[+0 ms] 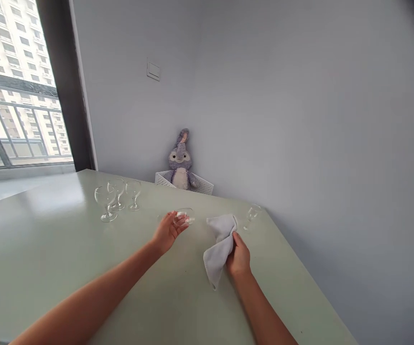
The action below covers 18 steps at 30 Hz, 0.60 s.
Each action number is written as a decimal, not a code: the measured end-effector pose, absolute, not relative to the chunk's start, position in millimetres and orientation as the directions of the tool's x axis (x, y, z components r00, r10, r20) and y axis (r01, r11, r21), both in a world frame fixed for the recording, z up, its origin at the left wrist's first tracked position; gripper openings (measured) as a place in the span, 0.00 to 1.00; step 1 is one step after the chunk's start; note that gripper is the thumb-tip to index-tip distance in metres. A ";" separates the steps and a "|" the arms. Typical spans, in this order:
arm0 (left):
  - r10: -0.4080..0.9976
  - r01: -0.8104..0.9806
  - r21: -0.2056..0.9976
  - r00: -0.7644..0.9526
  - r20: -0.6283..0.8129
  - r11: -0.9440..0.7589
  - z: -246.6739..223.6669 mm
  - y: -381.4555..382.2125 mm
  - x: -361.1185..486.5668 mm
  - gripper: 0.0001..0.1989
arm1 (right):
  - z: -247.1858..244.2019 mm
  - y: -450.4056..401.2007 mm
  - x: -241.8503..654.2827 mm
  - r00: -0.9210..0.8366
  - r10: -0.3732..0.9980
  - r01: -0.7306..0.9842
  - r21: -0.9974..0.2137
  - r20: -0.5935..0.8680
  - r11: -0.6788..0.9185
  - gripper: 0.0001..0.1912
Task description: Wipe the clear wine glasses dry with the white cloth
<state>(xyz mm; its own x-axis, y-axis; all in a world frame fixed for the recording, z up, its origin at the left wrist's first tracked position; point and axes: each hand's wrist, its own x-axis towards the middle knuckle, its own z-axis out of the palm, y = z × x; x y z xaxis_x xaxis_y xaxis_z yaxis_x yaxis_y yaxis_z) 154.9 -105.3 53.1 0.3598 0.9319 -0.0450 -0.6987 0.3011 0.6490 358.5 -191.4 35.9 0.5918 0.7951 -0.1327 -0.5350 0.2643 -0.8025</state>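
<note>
My left hand (167,233) is closed around a clear stemmed glass (188,215), which is tipped on its side above the table. Part of that glass is hidden by the fingers. To its right, my right hand (240,254) grips a pale grey cloth (218,254), pinched at its middle so that its two ends hang loose. Cloth and held glass are apart. Beyond the cloth, near the table's right edge, one more stemmed glass (252,214) stands on the table.
Three stemmed glasses, one of them in front (105,197), stand grouped on the left of the pale green table (128,297). A plush rabbit (180,165) sits in a white perforated basket (203,185) behind the far edge. Walls border the table's back and right.
</note>
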 end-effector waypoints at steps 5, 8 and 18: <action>0.925 -0.631 0.748 0.376 0.061 0.207 37.5 -130.9 164.8 0.11 | 48.6 -207.5 334.6 0.691 0.716 -0.227 -0.910 0.102 0.348 0.11; 0.919 -0.602 0.782 0.381 0.103 0.161 38.4 -139.5 166.9 0.13 | 46.7 -217.0 306.4 0.450 0.852 0.029 -0.958 0.268 0.286 0.13; 0.831 -0.159 0.985 0.539 0.138 -0.060 44.9 -150.5 159.4 0.19 | 26.0 -218.2 279.0 0.087 0.993 -0.140 -0.986 0.076 0.088 0.16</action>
<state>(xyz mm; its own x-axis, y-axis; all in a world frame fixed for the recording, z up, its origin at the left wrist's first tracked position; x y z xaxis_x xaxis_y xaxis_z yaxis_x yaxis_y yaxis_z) 159.4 -150.5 44.9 0.5390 0.8309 0.1380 -0.1592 -0.0603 0.9854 279.0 -218.2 26.0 0.0874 0.9933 0.0758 -0.1398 0.0876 -0.9863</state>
